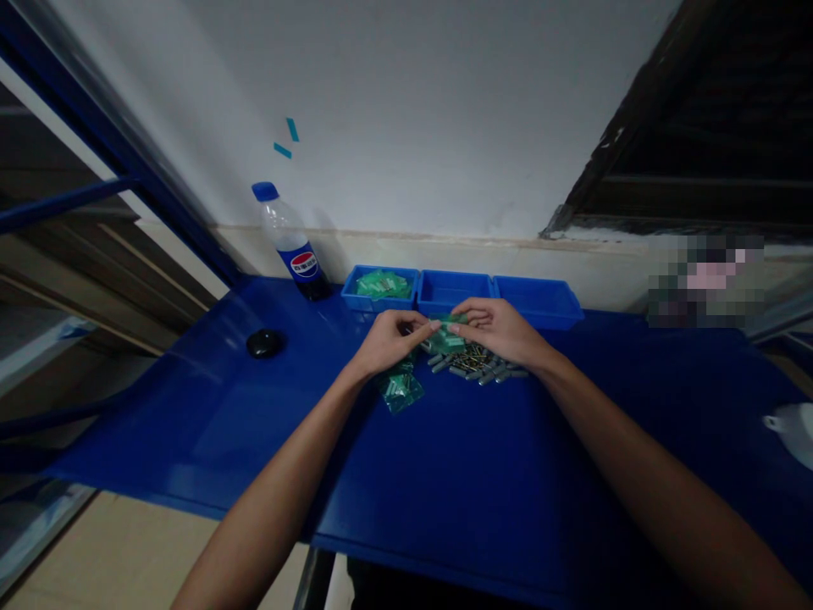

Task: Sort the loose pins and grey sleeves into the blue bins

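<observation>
Between my two hands is a small green-tinted clear plastic bag with pale pieces inside. My left hand pinches its left edge between thumb and fingertips. On the other side, my right hand grips the bag's upper right edge, thumb against fingers. Just below and behind the bag lies a loose pile of metal screws and grey plugs, partly covered by the bag and my right hand. Another filled small plastic bag rests on the blue table below my left hand, with more bag material partly hidden under that hand.
Three blue bins stand in a row at the wall: the left bin holds green bags, beside a middle bin and a right bin. A cola bottle and a black mouse-like object are at left. A white object sits far right.
</observation>
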{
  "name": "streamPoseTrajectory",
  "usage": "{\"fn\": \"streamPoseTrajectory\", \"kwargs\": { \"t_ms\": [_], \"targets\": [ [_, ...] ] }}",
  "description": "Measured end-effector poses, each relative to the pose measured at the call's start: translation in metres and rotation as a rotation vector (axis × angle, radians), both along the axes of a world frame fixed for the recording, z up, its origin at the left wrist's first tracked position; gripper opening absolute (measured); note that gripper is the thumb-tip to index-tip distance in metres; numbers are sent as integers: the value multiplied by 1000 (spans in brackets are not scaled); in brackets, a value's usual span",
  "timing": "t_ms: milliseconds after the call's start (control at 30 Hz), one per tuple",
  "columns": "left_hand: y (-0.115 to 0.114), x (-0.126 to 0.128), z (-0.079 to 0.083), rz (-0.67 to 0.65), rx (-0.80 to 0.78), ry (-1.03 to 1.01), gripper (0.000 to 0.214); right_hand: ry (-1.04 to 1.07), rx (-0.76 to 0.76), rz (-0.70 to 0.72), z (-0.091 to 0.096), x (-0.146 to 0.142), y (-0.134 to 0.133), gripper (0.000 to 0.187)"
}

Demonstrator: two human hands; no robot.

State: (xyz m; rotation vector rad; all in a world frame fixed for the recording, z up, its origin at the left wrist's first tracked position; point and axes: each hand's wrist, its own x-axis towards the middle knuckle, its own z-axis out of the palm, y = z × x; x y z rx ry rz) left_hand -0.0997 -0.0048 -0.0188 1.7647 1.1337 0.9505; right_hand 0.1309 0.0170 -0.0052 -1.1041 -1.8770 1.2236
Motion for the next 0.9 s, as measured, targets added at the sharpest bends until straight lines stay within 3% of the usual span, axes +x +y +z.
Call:
{"fn": "streamPoseTrajectory", "kwargs": {
  "t_ms": [133,267,433,533,600,700,833,900],
  "targets": [
    [-3,2,2,-115,-51,-56,43,93,-75,5,2,1,2,26],
    [0,-3,2,-102,-123,-113,46,92,-87,-36,3,0,1,30],
    [11,-7,-5,159,-123,-314,51,64,-82,-159,0,3,4,25],
    [17,-5,-9,324,-100,-505,49,45,-66,-152,0,5,5,22],
    [19,-6,-10,381,-92,-508,47,39,-72,-141,1,5,5,19],
    [15,-13,-8,392,0,-189,42,27,-87,-125,2,4,4,16],
    [6,-26,-3,188,266,541,31,19,-89,-106,3,3,4,15],
    [3,-29,-1,105,287,726,38,14,-94,-102,3,3,4,15]
  ]
}}
